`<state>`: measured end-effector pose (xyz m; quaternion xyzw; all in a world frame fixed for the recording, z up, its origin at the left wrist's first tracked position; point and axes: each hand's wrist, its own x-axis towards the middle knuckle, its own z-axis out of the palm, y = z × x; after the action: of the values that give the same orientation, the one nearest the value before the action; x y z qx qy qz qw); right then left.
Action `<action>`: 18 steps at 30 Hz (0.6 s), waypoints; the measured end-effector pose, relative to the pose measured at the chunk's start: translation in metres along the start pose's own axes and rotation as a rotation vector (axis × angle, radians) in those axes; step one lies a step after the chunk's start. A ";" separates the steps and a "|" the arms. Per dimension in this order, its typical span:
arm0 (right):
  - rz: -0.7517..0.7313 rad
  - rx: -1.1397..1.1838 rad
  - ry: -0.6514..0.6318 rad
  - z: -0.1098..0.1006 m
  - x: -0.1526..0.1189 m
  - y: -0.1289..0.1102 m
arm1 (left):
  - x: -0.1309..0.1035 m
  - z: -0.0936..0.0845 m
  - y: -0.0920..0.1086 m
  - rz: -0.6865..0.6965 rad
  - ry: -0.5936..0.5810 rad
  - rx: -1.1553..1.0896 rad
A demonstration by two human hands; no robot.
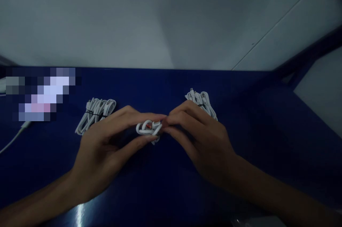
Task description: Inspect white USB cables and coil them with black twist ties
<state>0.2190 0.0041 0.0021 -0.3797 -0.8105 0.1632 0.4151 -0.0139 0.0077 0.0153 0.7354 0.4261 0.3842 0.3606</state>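
Note:
In the middle of the head view, a coiled white USB cable [148,128] is held above the blue table, its end loops facing me and orange showing inside a connector. My left hand [104,145] grips the coil between the fingers above and the thumb below. Against the coil's right end, the fingertips of my right hand [199,136] are pinched together; they hide what is between them. Behind my left hand lie several bundled white cables [93,113] with black ties. More tied white cables [203,102] lie behind my right hand, which partly covers them.
The glossy blue table [149,191] meets a pale wall [133,24] at the back. At left, a pixelated bright object [50,91] has a white cord [13,139] running from its lower end. A pale item [256,221] shows at the bottom edge.

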 end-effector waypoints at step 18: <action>-0.042 -0.059 0.076 -0.005 0.003 0.001 | 0.001 0.003 0.001 -0.061 0.104 -0.067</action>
<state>0.2222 0.0070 0.0056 -0.3805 -0.8065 0.1162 0.4374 -0.0102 0.0076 0.0150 0.6885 0.4533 0.4251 0.3739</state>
